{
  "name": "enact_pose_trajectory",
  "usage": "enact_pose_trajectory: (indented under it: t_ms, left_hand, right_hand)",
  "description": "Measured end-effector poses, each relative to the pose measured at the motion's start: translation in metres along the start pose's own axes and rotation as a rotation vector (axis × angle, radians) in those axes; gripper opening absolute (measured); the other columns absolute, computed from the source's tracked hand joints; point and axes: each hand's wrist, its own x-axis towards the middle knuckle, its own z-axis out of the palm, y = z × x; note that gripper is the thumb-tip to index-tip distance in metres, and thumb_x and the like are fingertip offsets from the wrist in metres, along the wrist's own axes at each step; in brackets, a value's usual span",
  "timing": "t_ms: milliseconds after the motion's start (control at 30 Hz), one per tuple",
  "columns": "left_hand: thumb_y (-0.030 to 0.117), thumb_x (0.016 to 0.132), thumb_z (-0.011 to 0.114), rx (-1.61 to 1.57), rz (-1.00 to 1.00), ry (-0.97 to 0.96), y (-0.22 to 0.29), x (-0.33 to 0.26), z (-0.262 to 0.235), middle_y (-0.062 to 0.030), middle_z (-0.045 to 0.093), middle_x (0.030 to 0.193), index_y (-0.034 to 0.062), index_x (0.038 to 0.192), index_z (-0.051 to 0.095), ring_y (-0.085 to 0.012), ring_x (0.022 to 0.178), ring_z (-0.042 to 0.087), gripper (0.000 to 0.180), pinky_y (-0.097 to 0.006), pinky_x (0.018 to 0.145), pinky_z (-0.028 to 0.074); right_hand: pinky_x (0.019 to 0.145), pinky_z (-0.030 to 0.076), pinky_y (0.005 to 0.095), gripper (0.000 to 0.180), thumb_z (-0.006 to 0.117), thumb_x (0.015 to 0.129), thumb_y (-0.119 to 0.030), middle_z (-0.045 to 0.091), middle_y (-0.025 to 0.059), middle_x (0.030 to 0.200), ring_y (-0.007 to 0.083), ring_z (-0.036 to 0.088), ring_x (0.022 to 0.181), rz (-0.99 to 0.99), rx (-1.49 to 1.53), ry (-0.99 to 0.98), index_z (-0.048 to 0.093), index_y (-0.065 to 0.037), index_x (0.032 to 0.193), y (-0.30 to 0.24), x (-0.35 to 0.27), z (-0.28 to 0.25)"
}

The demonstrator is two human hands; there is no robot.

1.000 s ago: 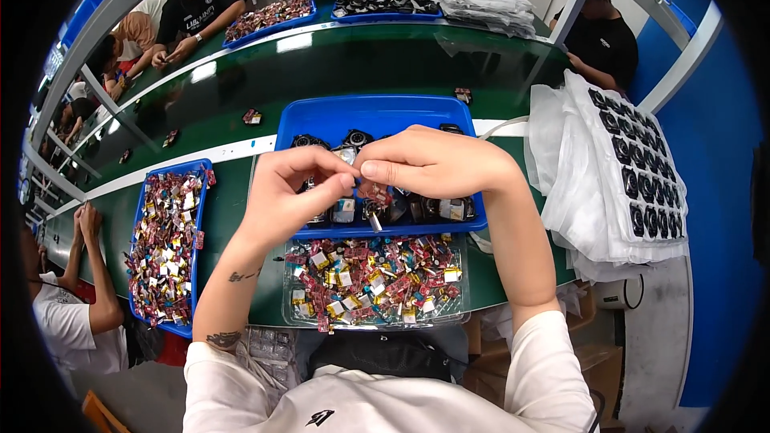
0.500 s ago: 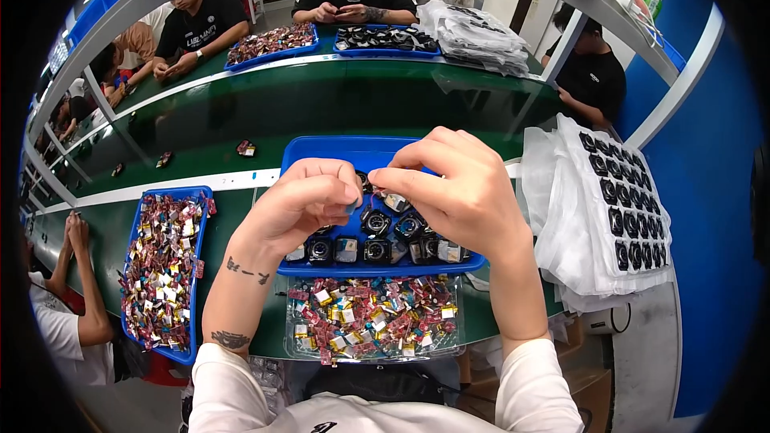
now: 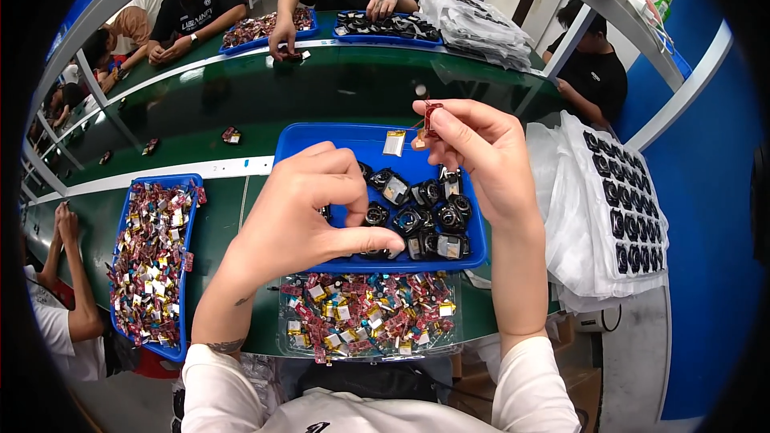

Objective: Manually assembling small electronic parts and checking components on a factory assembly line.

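Note:
My right hand (image 3: 489,152) pinches a small red circuit board (image 3: 433,119) between thumb and fingertips, above the far right part of a blue tray (image 3: 301,135). From that board a silver battery cell (image 3: 395,143) with a yellow edge dangles on thin wires. Over the tray's left half, my left hand (image 3: 309,208) is held with curled fingers and the thumb spread away from them, nothing visible in its grip. Below and between the hands lie several black watch-like housings (image 3: 411,220), some showing round openings, others pale faces. My left hand hides part of them.
Nearest me, a clear tray (image 3: 282,345) holds a heap of boards with batteries; a blue tray (image 3: 192,228) at left has more. White sheets (image 3: 553,216) bearing black parts are stacked at right. A green conveyor (image 3: 337,84) runs beyond, with co-workers along it and a metal frame overhead.
My hands have moved apart: the right rose with the board and battery, the left opened and turned lower over the tray. Across the conveyor, a co-worker has reached down onto the belt.

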Motion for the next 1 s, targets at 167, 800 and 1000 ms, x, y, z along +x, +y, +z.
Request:
enact_pose_trajectory:
  t_ms: [167,800,1000]
  left_hand:
    - [0.018,0.069,0.081,0.029,-0.145,0.541,0.002,0.003,0.012,-0.0035,0.057,0.078,0.0027,0.082,0.059,-0.0104,0.065,0.048,0.03,-0.024,0.058,0.039]
    - [0.014,0.085,0.07,-0.647,-0.415,0.453,-0.01,0.003,0.015,0.0004,0.064,0.073,0.0005,0.082,0.069,-0.0008,0.063,0.048,0.014,-0.018,0.055,0.034]
    - [0.013,0.085,0.07,-0.63,-0.381,0.447,-0.008,0.003,0.015,0.0002,0.065,0.073,-0.0004,0.085,0.069,-0.0011,0.065,0.05,0.013,-0.017,0.057,0.037]
  right_hand:
    - [0.064,0.045,0.0177,0.025,0.064,0.089,-0.013,0.066,0.0022,0.089,0.0044,0.058,0.075,-0.109,-0.04,-0.126,0.065,0.001,0.11,0.003,-0.004,0.019]
    - [0.053,0.046,0.0298,0.014,0.073,0.07,-0.001,0.064,0.0062,0.071,0.0204,0.059,0.059,-0.956,-0.662,0.011,0.066,-0.003,0.081,0.021,0.002,0.036]
    - [0.053,0.044,0.03,0.013,0.068,0.07,-0.004,0.062,0.0049,0.075,0.0197,0.059,0.064,-1.138,-0.961,0.079,0.063,-0.005,0.083,0.025,0.006,0.03]
